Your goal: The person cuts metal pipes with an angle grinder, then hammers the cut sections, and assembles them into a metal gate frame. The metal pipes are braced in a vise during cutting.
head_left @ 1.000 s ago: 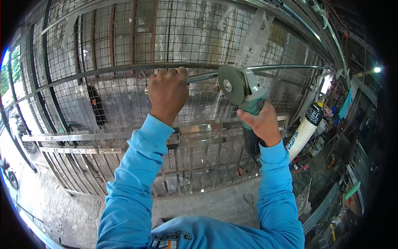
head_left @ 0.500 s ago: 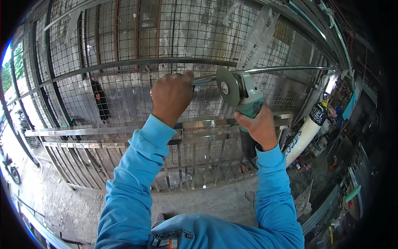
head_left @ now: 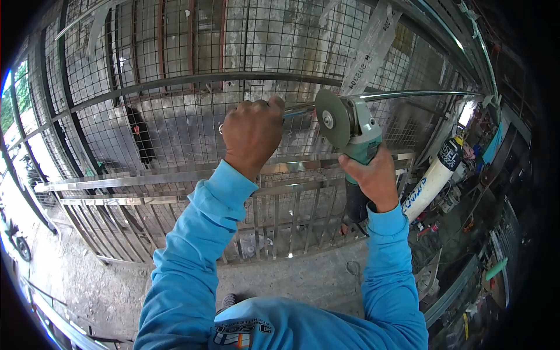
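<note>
Workshop yard: wire mesh (head_left: 146,76) fills the view, barred gate (head_left: 291,216) below it at 6 o'clock, white cylinder (head_left: 434,175) at 3 o'clock, concrete floor (head_left: 291,280) underneath.

Left hand (head_left: 252,133) is clenched around a thin shiny rod (head_left: 420,93), raised in front of the mesh. The rod runs from the fist out toward 3 o'clock.

Right hand (head_left: 373,175) is wrapped around the grinder (head_left: 359,140) body. The tool is upright with the disc (head_left: 332,118) on top, face turned toward the left hand.

The disc sits on the rod line, just beside the fist at its 3 o'clock. Actual contact can't be told; no sparks show.

A grip that near the disc likely stiffens a long, whippy rod where the load lands. Holding the grinder from below probably puts the wrist clear of the disc and squares the edge to the rod.

Both arms are extended, in blue sleeves (head_left: 186,262).
</note>
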A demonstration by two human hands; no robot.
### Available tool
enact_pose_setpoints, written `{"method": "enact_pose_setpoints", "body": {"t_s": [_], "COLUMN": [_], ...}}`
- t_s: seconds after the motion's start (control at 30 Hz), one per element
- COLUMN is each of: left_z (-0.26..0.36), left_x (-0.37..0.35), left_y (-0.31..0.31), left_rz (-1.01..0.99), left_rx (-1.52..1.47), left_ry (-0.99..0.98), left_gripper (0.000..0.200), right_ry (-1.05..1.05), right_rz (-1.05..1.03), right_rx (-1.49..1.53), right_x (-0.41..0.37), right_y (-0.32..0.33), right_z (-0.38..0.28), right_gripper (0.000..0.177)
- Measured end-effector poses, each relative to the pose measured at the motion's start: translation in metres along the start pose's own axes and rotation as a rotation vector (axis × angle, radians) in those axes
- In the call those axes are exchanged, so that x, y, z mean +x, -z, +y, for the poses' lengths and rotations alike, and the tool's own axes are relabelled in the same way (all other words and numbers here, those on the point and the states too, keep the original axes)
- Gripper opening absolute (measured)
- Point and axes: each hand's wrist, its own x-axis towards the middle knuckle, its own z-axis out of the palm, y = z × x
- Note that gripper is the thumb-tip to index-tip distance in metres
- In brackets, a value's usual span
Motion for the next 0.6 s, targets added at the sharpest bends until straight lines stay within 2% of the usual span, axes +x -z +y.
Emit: {"method": "enact_pose_setpoints", "body": {"t_s": [0.2,0.3,0.4,0.6], "left_z": [-0.01,-0.034,-0.04,-0.035], "left_x": [0.002,-0.004,0.005,-0.002], "left_y": [0.01,0.005,0.024,0.012], "left_rz": [-0.082,-0.057,-0.298,-0.236], "left_rx": [-0.104,-0.303,-0.242,-0.099], "left_ry": [-0.085,-0.321,-0.246,-0.207], "left_gripper": [0.014,0.026,0.038,0.04], "right_ry": [0.015,0.015,0.023,-0.028], "right_rz": [-0.006,0.014,0.041,0.025], "right_rx": [0.001,0.012,-0.006,-0.008], "right_x": [-0.002,-0.007,-0.01,-0.01], "right_y": [0.001,-0.002,-0.005,-0.002], "right_z": [-0.015,-0.017,-0.018,-0.023], "right_gripper": [0.047,0.045,0.043,0.045]}}
